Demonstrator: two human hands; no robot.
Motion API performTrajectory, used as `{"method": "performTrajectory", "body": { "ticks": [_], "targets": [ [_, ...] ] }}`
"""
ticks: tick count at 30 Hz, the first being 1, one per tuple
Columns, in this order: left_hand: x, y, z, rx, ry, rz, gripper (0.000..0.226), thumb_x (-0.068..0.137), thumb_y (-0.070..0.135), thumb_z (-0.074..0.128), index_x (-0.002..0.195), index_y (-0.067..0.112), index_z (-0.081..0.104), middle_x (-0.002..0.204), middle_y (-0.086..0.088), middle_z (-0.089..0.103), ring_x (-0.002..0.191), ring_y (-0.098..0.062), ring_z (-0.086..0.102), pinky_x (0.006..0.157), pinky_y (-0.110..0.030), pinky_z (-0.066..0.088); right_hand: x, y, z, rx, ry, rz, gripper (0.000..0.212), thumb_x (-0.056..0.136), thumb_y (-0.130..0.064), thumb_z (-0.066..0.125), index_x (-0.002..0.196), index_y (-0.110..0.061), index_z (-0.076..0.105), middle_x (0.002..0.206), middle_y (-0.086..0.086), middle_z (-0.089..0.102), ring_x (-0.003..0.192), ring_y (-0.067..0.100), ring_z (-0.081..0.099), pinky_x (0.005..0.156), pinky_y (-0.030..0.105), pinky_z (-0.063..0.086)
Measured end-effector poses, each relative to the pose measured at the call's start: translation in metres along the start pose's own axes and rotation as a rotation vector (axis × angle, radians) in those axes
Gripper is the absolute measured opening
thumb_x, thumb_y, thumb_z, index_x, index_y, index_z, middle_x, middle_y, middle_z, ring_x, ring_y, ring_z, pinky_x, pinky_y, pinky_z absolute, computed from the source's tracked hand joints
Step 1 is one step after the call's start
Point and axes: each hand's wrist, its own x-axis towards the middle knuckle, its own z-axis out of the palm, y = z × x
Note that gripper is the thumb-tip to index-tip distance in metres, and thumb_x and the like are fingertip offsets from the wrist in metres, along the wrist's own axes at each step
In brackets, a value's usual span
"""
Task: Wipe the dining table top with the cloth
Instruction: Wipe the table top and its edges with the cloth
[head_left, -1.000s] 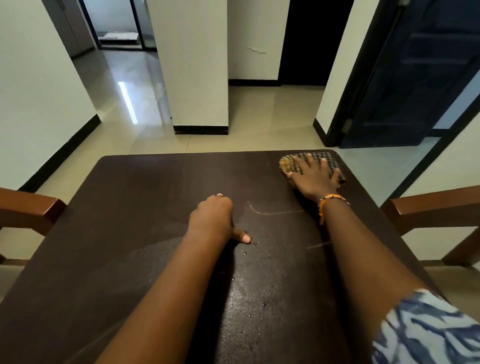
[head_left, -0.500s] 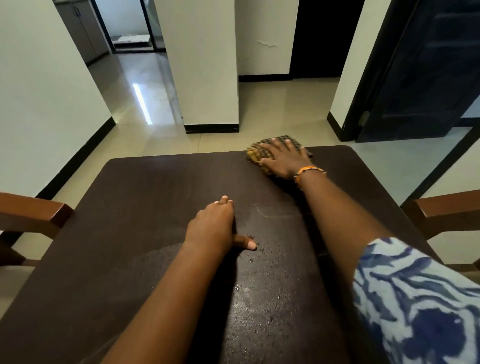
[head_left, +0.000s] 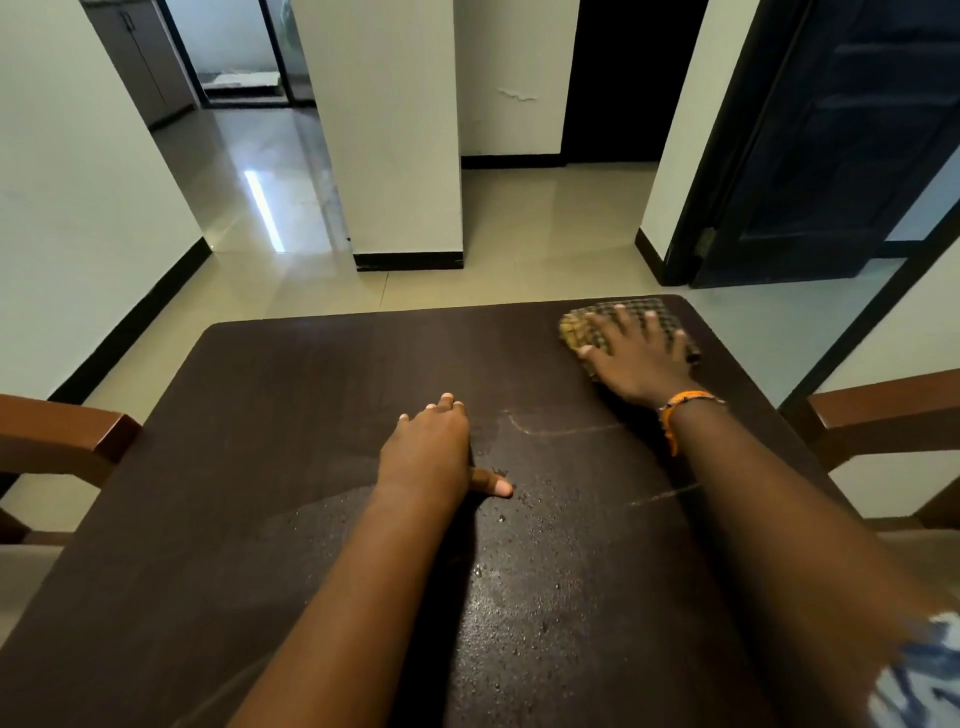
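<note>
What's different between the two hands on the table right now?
The right hand lies flat with fingers spread, pressing the checked cloth at the far right corner; the left hand rests near the middle on bare table, touching no cloth. The right wrist wears an orange band; the left wrist is bare. Both rest on the tabletop.

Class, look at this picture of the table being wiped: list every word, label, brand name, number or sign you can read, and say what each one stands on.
None: no readable text shows anywhere in the head view.
The checked cloth under the right hand bears only a woven pattern.
The dark table top, the orange wristband and the blue patterned sleeve carry no lettering.
</note>
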Motion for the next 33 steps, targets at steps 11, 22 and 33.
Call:
{"method": "performTrajectory", "body": {
  "ticks": [11,22,33],
  "targets": [
    [-0.036,-0.011,-0.005,-0.002,-0.070,0.040,0.109,0.076,0.066,0.047,0.147,0.006,-0.008,0.157,-0.008,-0.014,0.145,-0.020,-0.010,0.118,-0.039,-0.002,-0.064,-0.052,0.020,0.029,-0.045,-0.351,0.054,0.097,-0.049,0.031,0.147,-0.042,0.013,0.159,-0.009,-0.001,0.146,0.022,-0.007,0.115,0.050,-0.008],
    [-0.048,-0.002,0.002,0.150,-0.148,0.112,0.129,0.061,0.065,0.068,0.148,0.004,-0.005,0.158,-0.008,-0.008,0.146,-0.019,0.001,0.118,-0.042,-0.004,-0.087,0.043,-0.004,0.079,0.060,0.155,0.053,0.098,-0.044,0.029,0.148,-0.036,0.012,0.160,-0.003,-0.001,0.146,0.027,-0.008,0.114,0.055,-0.008],
    [-0.055,0.015,-0.006,0.179,-0.137,0.002,0.120,0.059,0.058,0.075,0.146,0.005,0.011,0.156,-0.008,0.013,0.143,-0.020,0.019,0.117,-0.045,0.005,-0.125,-0.068,0.026,0.076,-0.058,-0.305,0.055,0.097,-0.047,0.033,0.147,-0.042,0.013,0.159,-0.009,-0.003,0.146,0.021,-0.011,0.112,0.050,-0.014]
  ]
}}
